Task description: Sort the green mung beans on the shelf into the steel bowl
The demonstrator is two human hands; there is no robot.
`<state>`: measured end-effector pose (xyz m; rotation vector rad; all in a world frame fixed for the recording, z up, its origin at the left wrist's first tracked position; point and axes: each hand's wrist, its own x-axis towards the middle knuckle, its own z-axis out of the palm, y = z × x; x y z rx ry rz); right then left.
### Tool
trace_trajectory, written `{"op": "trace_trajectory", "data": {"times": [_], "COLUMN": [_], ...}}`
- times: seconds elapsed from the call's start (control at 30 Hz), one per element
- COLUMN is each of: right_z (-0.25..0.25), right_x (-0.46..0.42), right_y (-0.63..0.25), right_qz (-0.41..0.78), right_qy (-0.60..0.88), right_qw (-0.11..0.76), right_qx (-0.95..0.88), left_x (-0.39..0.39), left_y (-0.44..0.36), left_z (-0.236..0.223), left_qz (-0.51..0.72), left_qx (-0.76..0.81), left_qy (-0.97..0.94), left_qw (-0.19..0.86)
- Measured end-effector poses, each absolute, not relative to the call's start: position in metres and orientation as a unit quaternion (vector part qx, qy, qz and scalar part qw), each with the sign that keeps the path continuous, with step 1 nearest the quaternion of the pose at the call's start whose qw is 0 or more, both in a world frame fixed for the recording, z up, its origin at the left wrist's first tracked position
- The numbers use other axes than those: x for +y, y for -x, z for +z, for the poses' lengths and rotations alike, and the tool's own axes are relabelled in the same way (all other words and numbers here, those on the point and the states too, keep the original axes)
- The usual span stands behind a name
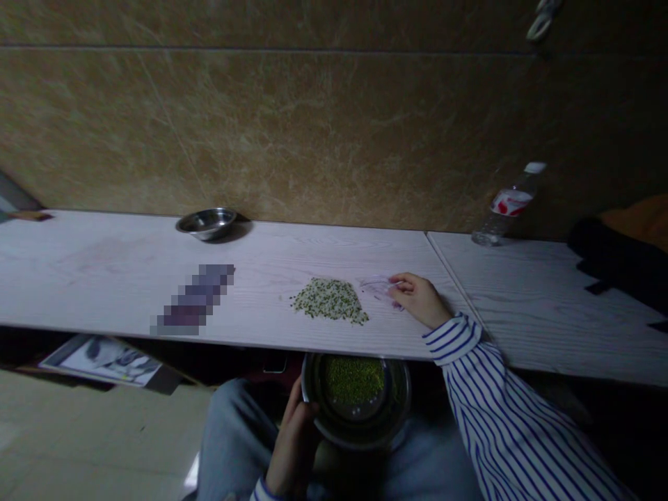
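My left hand [296, 442] grips the left rim of a metal bowl [397, 417], which is held over my lap just below the table's front edge. Small green beans that look like mung beans [355, 379] lie inside it. On the table, my right hand [420, 299] pinches a thin clear plastic piece [376, 287] with a curved edge; its exact kind is hard to make out. Left of that piece spreads a low pile of white grains mixed with green beans [331, 300].
A shallow steel bowl [207, 224] sits near the wall. Left of the pile lies a blurred-out flat object [195, 299]. At the back right stands a plastic bottle [504, 205], with dark cloth [621, 243] beyond it. An open shelf [104, 362] runs under the table [104, 278].
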<state>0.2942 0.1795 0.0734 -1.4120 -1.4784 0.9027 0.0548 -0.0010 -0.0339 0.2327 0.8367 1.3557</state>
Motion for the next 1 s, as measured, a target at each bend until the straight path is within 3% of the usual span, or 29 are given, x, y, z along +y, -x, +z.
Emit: {"op": "trace_trajectory", "data": {"times": [1.0], "right_z": [0.083], "right_x": [0.153], "right_y": [-0.258], "right_qz": [0.416], "right_qy": [0.544], "right_qw": [0.402], "right_qx": [-0.608], "left_x": [-0.005], "left_y": [-0.056], "left_z": [-0.029], "left_qz": [0.622], "left_qx": [0.359], "left_qy": [-0.081], "left_qw": [0.691]}}
